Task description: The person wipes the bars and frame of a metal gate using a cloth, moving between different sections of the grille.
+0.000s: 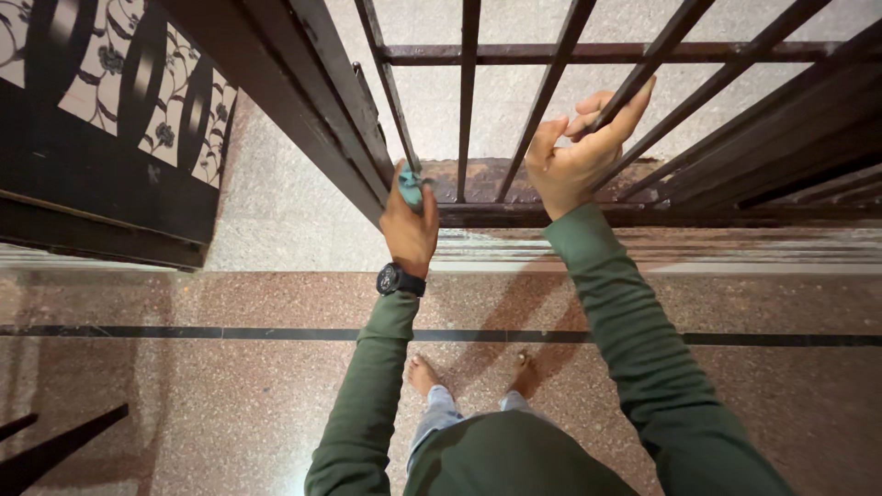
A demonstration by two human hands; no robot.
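I look down at a dark metal barred gate [469,101] over a speckled stone floor. My left hand [409,225], with a black watch at the wrist, is closed on a small teal cloth [410,188] pressed against one of the lower bars near the gate's left frame. My right hand [579,152] grips a slanted bar [643,78] further right, fingers wrapped around it. Both arms wear green sleeves.
A dark ornamental door panel [119,119] with floral pattern stands at the left. A rusty bottom rail [551,213] and a stone threshold lie below the bars. My bare feet [423,372] stand on the reddish floor, crossed by a black inlay strip [184,332].
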